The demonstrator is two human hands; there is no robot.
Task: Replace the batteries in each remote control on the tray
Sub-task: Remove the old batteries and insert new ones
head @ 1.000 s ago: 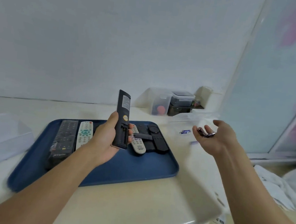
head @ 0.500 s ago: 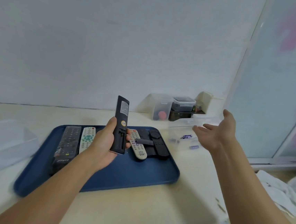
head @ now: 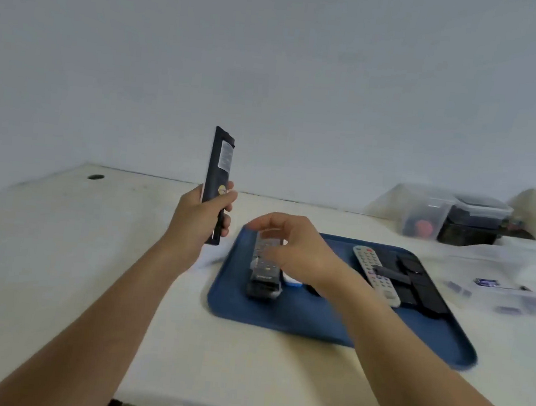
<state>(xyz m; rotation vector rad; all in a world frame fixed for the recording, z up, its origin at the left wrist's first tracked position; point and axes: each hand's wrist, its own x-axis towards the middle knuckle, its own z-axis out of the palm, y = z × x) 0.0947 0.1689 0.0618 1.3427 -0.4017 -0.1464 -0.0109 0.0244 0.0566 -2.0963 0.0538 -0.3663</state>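
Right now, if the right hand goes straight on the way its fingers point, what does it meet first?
Probably the black remote held upright by the left hand; the right hand points leftward toward it, though depth is unclear.

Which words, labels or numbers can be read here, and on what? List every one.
None reads clearly.
White label on the upright black remote gripped by the left hand: too blurred.
Pale brand mark on the dark grey remote on the blue plastic tray: too blurred.
Print on the blue battery: too small.

remotes (head: 376, 275) crowd tray (head: 314, 322), bare table (head: 75, 249) leftward
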